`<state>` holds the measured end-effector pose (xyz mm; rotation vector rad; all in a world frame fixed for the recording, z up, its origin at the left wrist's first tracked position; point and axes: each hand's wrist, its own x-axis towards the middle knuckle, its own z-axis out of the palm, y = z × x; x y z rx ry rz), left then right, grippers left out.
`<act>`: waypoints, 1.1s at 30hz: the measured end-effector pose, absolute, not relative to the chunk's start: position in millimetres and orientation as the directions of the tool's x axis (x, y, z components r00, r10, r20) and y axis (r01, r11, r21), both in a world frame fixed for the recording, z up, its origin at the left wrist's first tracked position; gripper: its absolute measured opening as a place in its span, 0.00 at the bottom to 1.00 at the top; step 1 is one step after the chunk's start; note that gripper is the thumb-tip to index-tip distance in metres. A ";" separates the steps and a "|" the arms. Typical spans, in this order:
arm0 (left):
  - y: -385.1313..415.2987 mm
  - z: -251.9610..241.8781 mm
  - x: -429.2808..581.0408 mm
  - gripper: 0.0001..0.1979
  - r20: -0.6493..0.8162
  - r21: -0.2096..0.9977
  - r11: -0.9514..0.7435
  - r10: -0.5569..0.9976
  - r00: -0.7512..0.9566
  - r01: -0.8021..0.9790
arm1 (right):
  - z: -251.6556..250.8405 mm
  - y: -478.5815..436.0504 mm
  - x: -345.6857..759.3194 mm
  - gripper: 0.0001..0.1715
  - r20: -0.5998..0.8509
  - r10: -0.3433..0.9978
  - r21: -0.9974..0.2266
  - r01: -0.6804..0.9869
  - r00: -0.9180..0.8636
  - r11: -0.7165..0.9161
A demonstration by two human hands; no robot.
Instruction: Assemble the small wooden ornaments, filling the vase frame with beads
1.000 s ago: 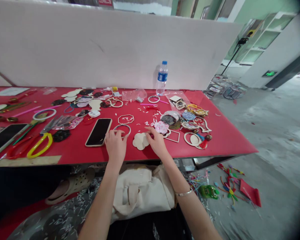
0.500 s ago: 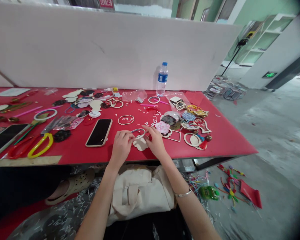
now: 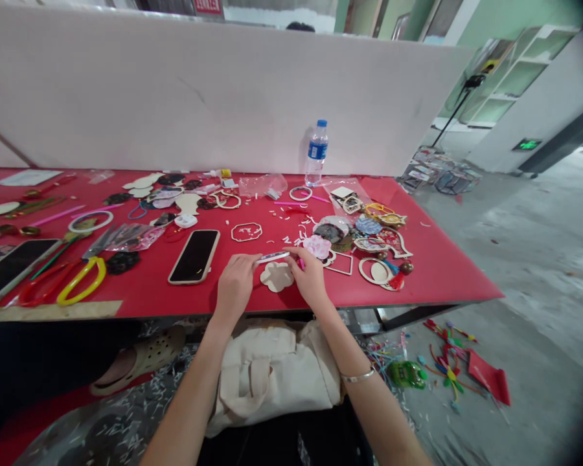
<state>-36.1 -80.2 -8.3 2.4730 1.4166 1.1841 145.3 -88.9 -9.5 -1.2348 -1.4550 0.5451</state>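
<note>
Head-worn, facing down (right hand close)

Glossy tabletop, matt wooden flower cutout

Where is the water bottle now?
In the head view, the plastic water bottle stands upright at the far edge of the red table, before the white partition, beside a clear plastic bag.

Red table w/ cream flower
</note>
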 end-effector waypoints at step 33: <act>-77.7 -14.6 -38.9 0.14 0.534 0.511 -0.466 0.831 0.157 0.722 | -5.0 -98.2 143.1 0.07 0.378 0.916 -0.902 0.275 0.134 0.332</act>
